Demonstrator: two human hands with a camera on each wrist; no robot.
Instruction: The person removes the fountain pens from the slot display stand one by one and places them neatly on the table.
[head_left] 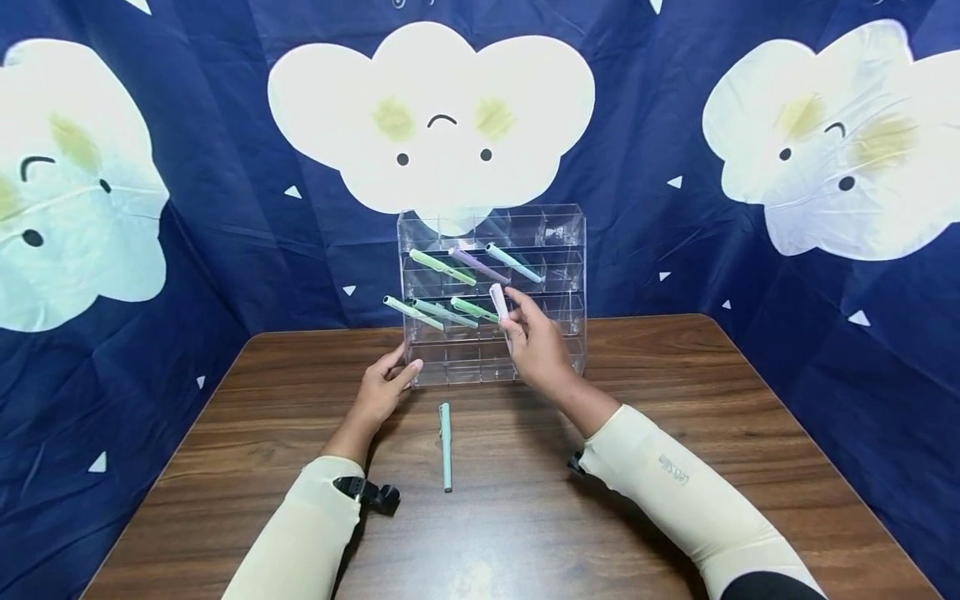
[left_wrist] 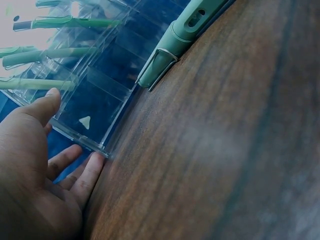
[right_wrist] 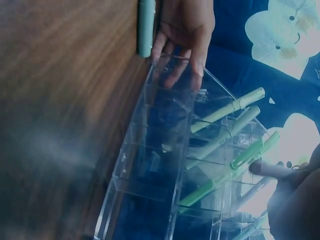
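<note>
A clear acrylic pen rack (head_left: 465, 372) with tiered compartments stands on the table. My left hand (head_left: 382, 390) holds its lower left corner, the thumb in front and the fingers around the side edge. In front of the second compartment row from the bottom, my right hand (head_left: 538, 343) pinches a pale lilac-white pen (head_left: 498, 302) between thumb and fingers, its capped end up. Left of it in that row lean a green pen (head_left: 472, 309), a grey-green pen (head_left: 444, 312) and a light green pen (head_left: 412, 312). A mint pen (head_left: 446, 450) lies on the table in front of the rack.
One row higher lean a lime pen (head_left: 441, 267), a purple pen (head_left: 477, 264) and a light blue pen (head_left: 513, 262). Behind the wooden table (head_left: 262, 433) hangs a dark blue curtain (head_left: 637, 275) with cloud prints.
</note>
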